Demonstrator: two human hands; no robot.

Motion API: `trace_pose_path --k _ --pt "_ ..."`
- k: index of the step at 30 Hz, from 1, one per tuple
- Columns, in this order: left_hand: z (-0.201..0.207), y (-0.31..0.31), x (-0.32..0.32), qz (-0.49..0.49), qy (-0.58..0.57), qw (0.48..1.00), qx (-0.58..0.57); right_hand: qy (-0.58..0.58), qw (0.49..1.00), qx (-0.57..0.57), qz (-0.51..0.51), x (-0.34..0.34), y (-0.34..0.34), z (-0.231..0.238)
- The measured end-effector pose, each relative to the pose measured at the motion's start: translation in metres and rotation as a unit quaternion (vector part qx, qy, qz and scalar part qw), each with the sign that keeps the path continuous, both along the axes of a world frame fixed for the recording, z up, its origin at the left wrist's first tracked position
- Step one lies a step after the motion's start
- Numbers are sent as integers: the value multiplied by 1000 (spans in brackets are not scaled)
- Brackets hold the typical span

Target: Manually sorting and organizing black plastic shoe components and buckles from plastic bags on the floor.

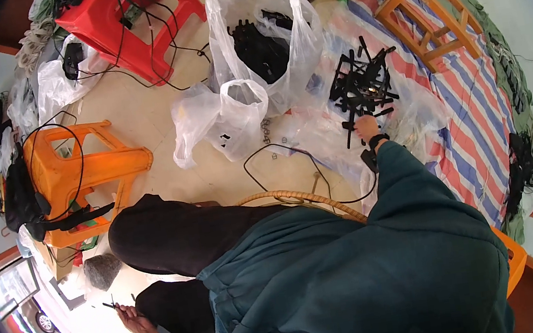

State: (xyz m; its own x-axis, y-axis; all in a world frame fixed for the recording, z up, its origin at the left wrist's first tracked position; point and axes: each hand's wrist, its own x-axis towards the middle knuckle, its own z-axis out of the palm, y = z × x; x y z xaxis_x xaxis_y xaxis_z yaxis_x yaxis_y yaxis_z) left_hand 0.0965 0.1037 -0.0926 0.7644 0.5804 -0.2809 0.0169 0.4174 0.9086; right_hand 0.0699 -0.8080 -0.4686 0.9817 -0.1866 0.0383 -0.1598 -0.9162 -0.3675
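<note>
My right hand (366, 126) reaches to the near edge of a loose pile of black stick-shaped parts (363, 81) on clear plastic sheeting. Its fingers are closed on one black stick-shaped part (348, 129) at the pile's edge. Low on the left, beside my knee, my left hand (137, 322) pinches a small thin black part (110, 305) at its fingertips. Both wrists wear dark bands. The exact kind of these parts is too small to make out.
A white plastic bag (221, 36) full of black items stands ahead, with a smaller white bag (219, 122) before it. Around are a red stool (153, 36) with trailing cables, an orange stool (69, 170), a tilted wooden frame (419, 15) and striped sheeting (471, 117). Another person's legs show behind.
</note>
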Motion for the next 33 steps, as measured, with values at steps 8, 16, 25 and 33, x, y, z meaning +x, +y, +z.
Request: trace_pose_path --k 8,16,25,33 --pt "52 11 -4 4 81 993 88 269 781 409 -388 -31 62 -12" --pt "61 24 3 9 170 976 136 244 762 421 -427 1 84 -35" --pt "30 29 32 -19 235 957 171 235 751 143 -601 85 136 74" --pt "33 30 35 -26 252 956 149 -10 848 143 -509 92 129 54"
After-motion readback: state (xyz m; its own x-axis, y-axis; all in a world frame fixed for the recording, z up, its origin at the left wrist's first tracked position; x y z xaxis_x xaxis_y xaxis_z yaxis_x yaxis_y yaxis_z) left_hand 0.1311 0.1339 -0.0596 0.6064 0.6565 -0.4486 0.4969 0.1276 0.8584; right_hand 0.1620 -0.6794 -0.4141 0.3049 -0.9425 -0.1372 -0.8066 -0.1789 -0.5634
